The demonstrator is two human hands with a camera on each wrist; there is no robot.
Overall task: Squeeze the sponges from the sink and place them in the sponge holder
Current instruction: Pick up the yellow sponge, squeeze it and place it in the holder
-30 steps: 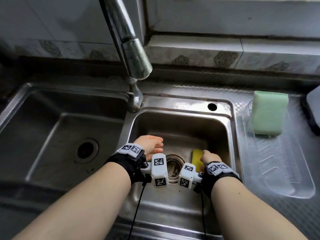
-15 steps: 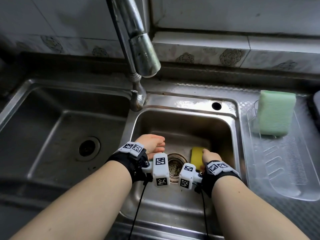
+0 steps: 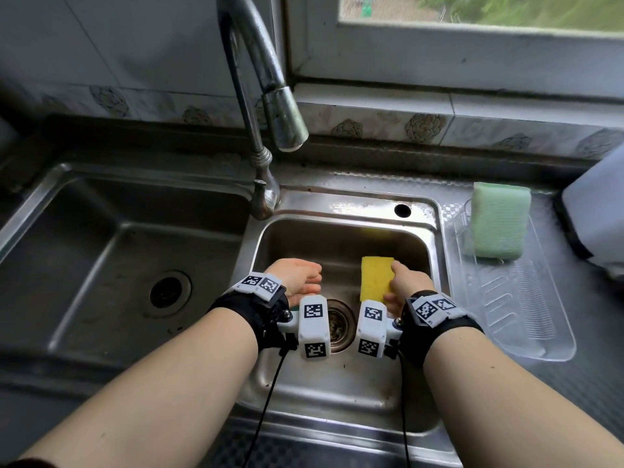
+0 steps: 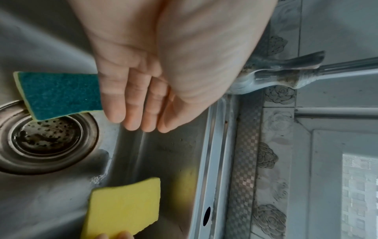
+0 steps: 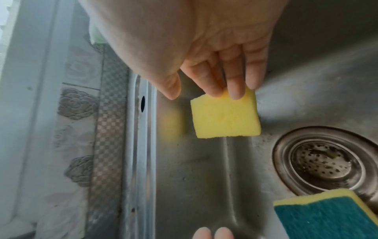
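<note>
Right hand (image 5: 214, 53) – fingers (image 5: 235, 84) pinch top edge of yellow sponge (image 5: 225, 116), sponge hanging clear above sink floor (image 5: 204, 177), thumb apart to side. Left hand (image 4: 163, 64) – fingers straight, close together, lying over end of green-faced sponge (image 4: 59, 93); whether thumb grips it from behind, cannot tell. That sponge sits over drain (image 4: 47, 142). 2 hands side by side in small basin (image 3: 341, 238). Light green sponge (image 3: 496, 224) lies in clear holder (image 3: 526, 312) right of basin. Faucet (image 3: 266, 89) above.
</note>
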